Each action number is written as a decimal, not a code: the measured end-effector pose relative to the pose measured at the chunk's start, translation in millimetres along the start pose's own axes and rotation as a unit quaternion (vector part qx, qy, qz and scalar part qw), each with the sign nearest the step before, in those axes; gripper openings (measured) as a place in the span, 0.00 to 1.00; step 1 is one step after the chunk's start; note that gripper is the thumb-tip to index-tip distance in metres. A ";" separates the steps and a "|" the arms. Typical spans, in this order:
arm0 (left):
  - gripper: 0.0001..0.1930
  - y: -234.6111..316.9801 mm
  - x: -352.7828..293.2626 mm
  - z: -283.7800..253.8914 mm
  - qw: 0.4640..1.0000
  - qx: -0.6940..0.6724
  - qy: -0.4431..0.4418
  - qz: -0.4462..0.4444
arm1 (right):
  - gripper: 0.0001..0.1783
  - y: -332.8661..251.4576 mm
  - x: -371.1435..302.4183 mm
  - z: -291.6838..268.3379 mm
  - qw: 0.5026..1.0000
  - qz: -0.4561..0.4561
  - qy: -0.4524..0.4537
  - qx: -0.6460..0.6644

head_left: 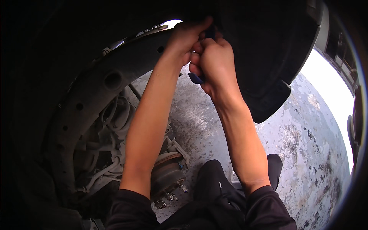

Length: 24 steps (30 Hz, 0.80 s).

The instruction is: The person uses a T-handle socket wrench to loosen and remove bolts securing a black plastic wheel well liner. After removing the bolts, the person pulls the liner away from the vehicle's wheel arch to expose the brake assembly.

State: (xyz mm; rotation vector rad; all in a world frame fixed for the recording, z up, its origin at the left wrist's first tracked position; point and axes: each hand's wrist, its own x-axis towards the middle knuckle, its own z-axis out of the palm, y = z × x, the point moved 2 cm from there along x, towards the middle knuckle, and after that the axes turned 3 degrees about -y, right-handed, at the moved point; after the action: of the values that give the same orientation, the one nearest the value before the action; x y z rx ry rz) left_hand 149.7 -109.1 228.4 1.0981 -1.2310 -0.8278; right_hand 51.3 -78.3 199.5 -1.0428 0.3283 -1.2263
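Both my arms reach up into a dark wheel well, with the hands close together at the top middle. My right hand [217, 61] is closed around a blue-handled tool [196, 78]; one end of its handle sticks out below the fingers, and dark blue also shows above the fist. What kind of tool it is, I cannot tell. Just left of it, my left hand [183, 40] has its thumb stretched up and its fingers curled against the same spot. Shadow hides what those fingers grip. Beside both hands hangs a black plastic wheel-arch liner [272, 57].
A dark curved metal frame rail [94, 92] with round holes runs along the left. Below it are a dusty coil spring [117, 115] and a rusty wheel hub [166, 172] with studs. My knees [214, 180] are bent over the worn grey floor [303, 130].
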 end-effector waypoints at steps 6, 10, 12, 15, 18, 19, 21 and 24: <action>0.15 1.8 5.7 -7.1 0.993 0.063 -0.019 0.093 | 0.05 2.0 1.3 4.3 0.999 -0.020 0.017 0.034; 0.18 13.1 14.1 -3.3 0.980 0.125 0.009 0.154 | 0.11 -0.6 24.4 -7.7 0.995 -0.025 -0.008 -0.101; 0.21 40.2 26.5 -7.4 0.962 0.174 0.050 0.202 | 0.10 -36.6 44.8 10.6 0.908 -0.101 -0.074 -0.399; 0.27 77.2 54.9 -24.8 0.927 0.238 0.119 0.266 | 0.13 -75.6 56.5 38.5 0.840 -0.195 -0.076 -0.500; 0.33 55.2 71.9 -47.0 0.889 0.287 0.160 0.320 | 0.13 -48.8 68.9 29.9 0.849 -0.296 -0.042 -0.436; 0.26 39.0 69.7 -45.8 0.909 0.242 0.148 0.306 | 0.14 -29.6 66.7 16.9 0.862 -0.256 -0.033 -0.437; 0.18 9.8 51.0 -46.8 0.938 0.153 0.132 0.282 | 0.16 10.5 50.8 -9.1 0.898 -0.154 -0.027 -0.410; 0.21 -17.3 26.7 -61.0 0.921 0.316 0.169 0.152 | 0.17 12.4 2.7 -23.7 0.972 -0.022 -0.021 -0.233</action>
State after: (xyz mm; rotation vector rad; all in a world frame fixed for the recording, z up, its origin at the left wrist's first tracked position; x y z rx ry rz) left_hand 215.6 -127.5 221.0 1.4369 -1.3556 0.0260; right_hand 43.0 -92.3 178.0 -1.4835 0.5808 -1.1916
